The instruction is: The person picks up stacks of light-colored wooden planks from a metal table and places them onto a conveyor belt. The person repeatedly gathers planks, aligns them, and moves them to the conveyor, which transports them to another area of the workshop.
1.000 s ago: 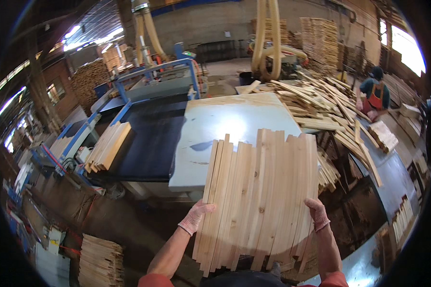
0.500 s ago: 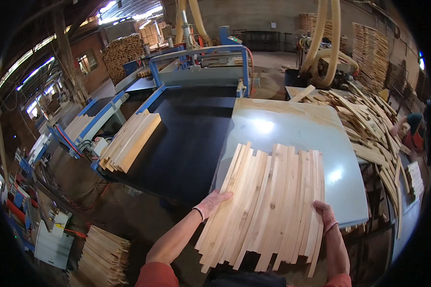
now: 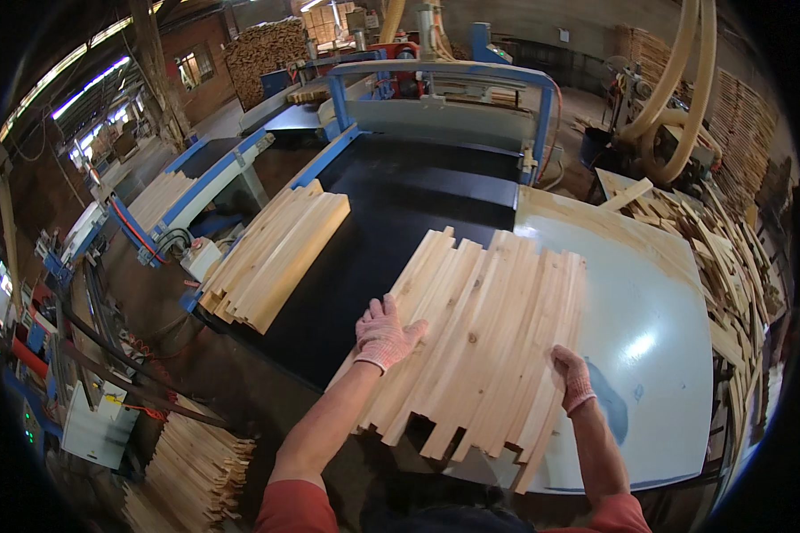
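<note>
A loose sheet of pale wooden strips (image 3: 476, 338) lies side by side in front of me, with uneven ends. It spans the seam between a black belt (image 3: 427, 178) and a light grey metal table (image 3: 649, 302). My left hand (image 3: 387, 335), in a pinkish knit glove, lies over the left strips with its fingers spread. At the right edge, my right hand (image 3: 573, 377) is closed against the outermost strip, its fingers curled and partly hidden. Another row of wooden strips (image 3: 280, 253) sits on the belt's left side.
A blue machine frame (image 3: 444, 67) crosses the far end of the belt. Loose wood offcuts (image 3: 729, 258) are heaped at the right, below thick beige hoses (image 3: 671, 98). Stacked strips (image 3: 187, 466) stand low at the left, near a white panel (image 3: 98, 426).
The sheet of strips has shifted left, from the grey table partly onto the black belt. My left hand has gone from gripping its edge to lying spread on top. The view has turned.
</note>
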Demonstrator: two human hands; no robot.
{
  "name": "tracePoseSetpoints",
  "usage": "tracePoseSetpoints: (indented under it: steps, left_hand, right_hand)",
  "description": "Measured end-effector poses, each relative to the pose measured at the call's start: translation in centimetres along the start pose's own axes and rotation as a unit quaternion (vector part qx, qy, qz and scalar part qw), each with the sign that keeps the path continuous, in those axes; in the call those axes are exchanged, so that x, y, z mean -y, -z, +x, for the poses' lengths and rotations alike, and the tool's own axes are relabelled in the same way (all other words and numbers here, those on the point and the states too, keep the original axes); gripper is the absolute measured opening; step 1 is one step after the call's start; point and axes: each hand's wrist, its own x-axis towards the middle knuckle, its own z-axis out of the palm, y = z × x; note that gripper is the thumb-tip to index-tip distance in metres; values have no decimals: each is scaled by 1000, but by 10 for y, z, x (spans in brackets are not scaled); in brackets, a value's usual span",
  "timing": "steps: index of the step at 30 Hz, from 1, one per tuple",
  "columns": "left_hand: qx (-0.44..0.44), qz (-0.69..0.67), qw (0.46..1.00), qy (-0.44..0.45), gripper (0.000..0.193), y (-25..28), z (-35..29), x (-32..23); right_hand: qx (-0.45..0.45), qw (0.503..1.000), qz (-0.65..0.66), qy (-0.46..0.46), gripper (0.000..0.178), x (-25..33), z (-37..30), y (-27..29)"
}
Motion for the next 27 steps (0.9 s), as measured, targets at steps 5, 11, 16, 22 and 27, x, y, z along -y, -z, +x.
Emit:
tracePoseSetpoints:
  steps: [5,11,16,22,27]
  left_hand:
    - [-21,77,997,14,115,26,57,102]
    - [-36,76,996,-13,115,68,133,210]
    - [-51,80,995,-14,111,72,142,233]
    - [-48,79,995,-25,109,75,140,234]
    - [-115,91,987,-62,103,41,159,238]
  right_hand:
    - [11,999,-32,-9,18,-25,24,-139]
    - [13,1000,-4,-16,23,-78,50,-259]
    - [6,995,-66,-68,36,-55,31,-310]
    - [-41,694,-717,53,79,-31,29,-318]
    - [-96,760,-641,52,65,-48,15,-313]
